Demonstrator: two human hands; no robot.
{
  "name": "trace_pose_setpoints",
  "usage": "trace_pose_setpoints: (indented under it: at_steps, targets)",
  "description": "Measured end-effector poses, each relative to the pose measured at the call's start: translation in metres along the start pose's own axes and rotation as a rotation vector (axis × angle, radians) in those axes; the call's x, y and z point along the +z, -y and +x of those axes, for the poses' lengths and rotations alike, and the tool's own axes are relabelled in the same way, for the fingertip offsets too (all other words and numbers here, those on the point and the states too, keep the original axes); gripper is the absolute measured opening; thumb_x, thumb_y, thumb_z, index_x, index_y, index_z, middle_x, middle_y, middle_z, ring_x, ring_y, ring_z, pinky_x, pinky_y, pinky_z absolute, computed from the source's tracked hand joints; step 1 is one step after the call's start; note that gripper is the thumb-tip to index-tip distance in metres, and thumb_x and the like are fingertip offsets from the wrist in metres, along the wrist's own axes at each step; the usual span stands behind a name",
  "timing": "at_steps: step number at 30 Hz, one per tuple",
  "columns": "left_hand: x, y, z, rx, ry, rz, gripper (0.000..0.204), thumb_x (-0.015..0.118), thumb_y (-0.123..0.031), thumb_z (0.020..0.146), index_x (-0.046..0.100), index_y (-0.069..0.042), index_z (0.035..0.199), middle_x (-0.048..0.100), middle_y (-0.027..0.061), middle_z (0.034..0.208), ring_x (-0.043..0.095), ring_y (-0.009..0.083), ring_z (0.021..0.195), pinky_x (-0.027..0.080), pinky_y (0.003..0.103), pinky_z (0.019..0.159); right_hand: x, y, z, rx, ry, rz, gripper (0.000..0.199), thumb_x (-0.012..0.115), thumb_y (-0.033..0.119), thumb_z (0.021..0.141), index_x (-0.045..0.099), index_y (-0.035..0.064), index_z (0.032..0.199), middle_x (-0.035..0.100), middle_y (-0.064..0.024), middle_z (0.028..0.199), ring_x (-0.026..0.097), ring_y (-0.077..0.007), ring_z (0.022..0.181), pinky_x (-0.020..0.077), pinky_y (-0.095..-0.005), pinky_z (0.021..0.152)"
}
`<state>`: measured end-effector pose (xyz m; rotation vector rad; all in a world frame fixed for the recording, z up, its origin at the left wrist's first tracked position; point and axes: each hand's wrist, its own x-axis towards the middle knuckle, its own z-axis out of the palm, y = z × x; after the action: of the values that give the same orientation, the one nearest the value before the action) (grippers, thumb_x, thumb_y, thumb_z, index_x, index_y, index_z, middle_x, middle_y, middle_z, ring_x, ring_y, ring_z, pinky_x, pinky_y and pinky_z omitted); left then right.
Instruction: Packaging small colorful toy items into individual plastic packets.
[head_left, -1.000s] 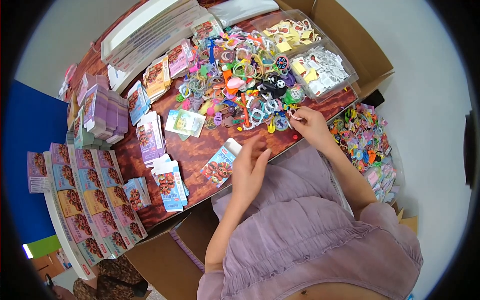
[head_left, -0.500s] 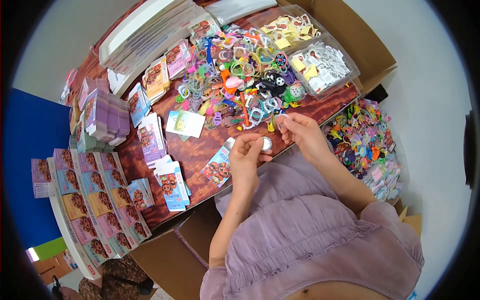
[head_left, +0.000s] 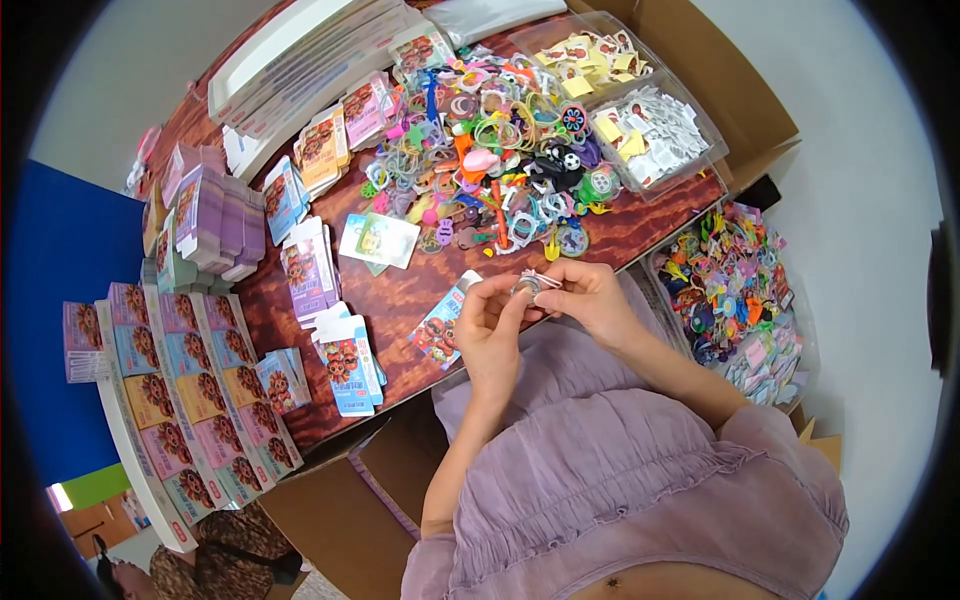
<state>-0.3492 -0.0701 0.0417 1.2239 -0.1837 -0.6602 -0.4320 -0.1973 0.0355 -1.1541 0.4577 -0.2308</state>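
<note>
1. Printed lettering and cartoon figures covered the blue box, partly hidden by the left hand; similar prints marked the pink, blue and orange boxes in the white display trays.
2. The table had a glossy red-brown, wavy grain and bore a heap of colourful trinkets; beyond its right edge lay a second heap of trinkets, beside a pale wall.
3. The left thumb and fingers pinched a small round silver-grey piece over the table's near edge; the right hand pinched a pale pink band against or just beside it, contact being unclear.
4. Half a second earlier the hands were apart, each already holding its piece; now they had met.
</note>
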Motion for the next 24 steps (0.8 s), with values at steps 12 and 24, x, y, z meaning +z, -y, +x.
trace_pose_setpoints:
  at_steps: [12, 24]
  targets:
    - [-0.01, -0.004, -0.009, 0.031, 0.064, -0.075, 0.016, 0.061, 0.004, 0.092, 0.06, 0.003, 0.108, 0.065, 0.0068, 0.091, 0.066, 0.0131, 0.081, 0.059, 0.026, 0.075, 0.01, 0.012, -0.006, -0.187, 0.063, -0.082, 0.005, 0.066, -0.007, 0.086, 0.061, -0.004, 0.085, 0.057, -0.003, 0.089, 0.064, -0.01, 0.082, 0.052, -0.0228, 0.07]
    - [-0.008, -0.002, -0.013, 0.14, 0.05, -0.035, 0.014, 0.062, 0.001, 0.092, 0.059, 0.002, 0.106, 0.067, 0.0083, 0.095, 0.067, 0.0128, 0.079, 0.058, 0.026, 0.071, 0.012, 0.012, -0.01, -0.236, 0.064, -0.162, 0.006, 0.065, -0.007, 0.085, 0.06, -0.0034, 0.085, 0.057, -0.0026, 0.087, 0.062, -0.0082, 0.081, 0.0496, -0.0217, 0.068]
